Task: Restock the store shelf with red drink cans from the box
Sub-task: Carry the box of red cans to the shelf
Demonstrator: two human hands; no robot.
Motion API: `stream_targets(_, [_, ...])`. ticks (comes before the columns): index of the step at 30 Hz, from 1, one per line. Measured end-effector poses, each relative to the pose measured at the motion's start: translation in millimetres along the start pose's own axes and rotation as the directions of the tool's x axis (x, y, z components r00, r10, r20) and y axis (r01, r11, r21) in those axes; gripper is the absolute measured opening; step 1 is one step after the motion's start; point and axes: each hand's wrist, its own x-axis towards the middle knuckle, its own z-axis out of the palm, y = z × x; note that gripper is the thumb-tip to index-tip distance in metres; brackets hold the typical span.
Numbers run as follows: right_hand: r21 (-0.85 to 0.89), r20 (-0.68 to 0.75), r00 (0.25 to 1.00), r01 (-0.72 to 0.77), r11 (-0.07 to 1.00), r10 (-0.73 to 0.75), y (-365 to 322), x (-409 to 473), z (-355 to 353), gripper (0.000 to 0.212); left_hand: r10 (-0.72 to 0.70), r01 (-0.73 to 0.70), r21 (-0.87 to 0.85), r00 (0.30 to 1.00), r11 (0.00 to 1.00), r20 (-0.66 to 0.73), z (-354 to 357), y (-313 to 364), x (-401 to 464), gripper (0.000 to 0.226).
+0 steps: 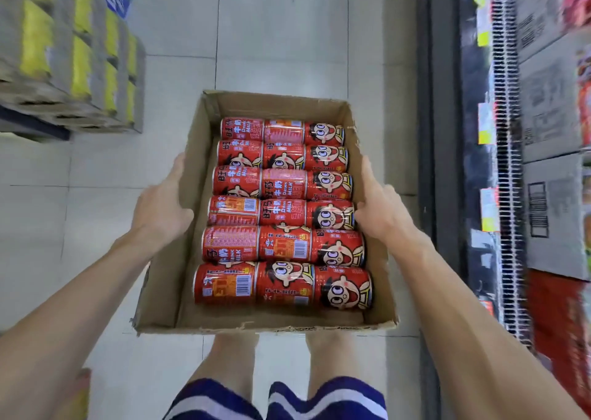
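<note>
Tiled floor (pixel 281 35) below; shelf (pixel 508 131) at three o'clock. Left hand (pixel 163 208) and right hand (pixel 380 211) grip the box (pixel 192 151) walls, cans (pixel 281 215) lying crosswise between.

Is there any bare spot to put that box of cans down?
Bare floor tiles lie ahead, between the yellow stacked packs and the shelf. The box itself is crowded with red cans.
</note>
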Motion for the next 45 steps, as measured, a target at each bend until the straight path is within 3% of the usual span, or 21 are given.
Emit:
stream_targets(9, [-0.076,-0.141,0.989,0.023,0.997,-0.034,-68.2,-153.7,-147.7,0.091,0.103,-0.102,0.021,0.992,0.995,-0.071,-154.2,57.5,-94.1,0.102])
stream_targets(13, [-0.080,-0.193,0.975,0.096,0.992,-0.110,-77.4,-191.8,-183.9,0.091,0.126,-0.112,0.081,0.974,0.990,-0.187,-208.0,68.0,-130.5,0.101])
stream_targets(22, [-0.142,-0.411,0.884,0.179,0.974,-0.222,-76.5,-228.2,-251.9,0.089,0.200,-0.217,0.017,0.862,0.976,-0.466,-247.1,123.5,-182.6,0.107])
stream_targets(29, [-0.188,-0.495,0.820,0.220,0.957,-0.286,-60.0,-245.7,-296.5,0.098,0.189,-0.265,-0.046,0.789,0.963,-0.585,-255.1,175.5,-209.3,0.107])
stream_targets(37, [-0.194,-0.544,0.796,0.189,0.963,-0.266,-56.7,-185.1,-319.1,0.095,0.181,-0.246,-0.048,0.819,0.968,-0.545,-266.3,207.2,-153.1,0.108])
stream_targets(45, [-0.246,-0.567,0.776,0.160,0.956,-0.276,-115.4,-97.8,-377.8,0.097,0.241,-0.315,-0.069,0.832,0.947,-0.499,-314.6,245.0,-35.2,0.100])
